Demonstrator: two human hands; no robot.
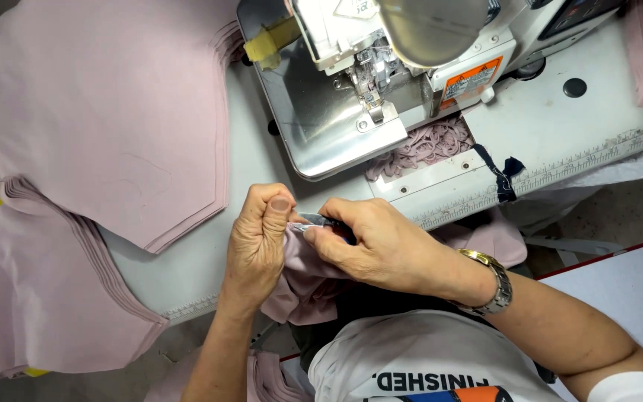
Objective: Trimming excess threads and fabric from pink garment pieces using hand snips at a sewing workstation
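Pale sewing table [247, 149], machine [381, 67] at one o'clock, stacked pink panels [106, 112] at ten: left hand [258, 246] pinches the pink garment piece [303, 279] (bunched at centre) while right hand [373, 246] grips small snips [321, 220], apparently trimming thread, needing careful aim.

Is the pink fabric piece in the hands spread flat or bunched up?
Bunched up: the pink fabric piece hangs in folds off the table edge, pinched between left hand and right hand.

White worktable [604, 141], grey floor [619, 212] beneath, bright light.
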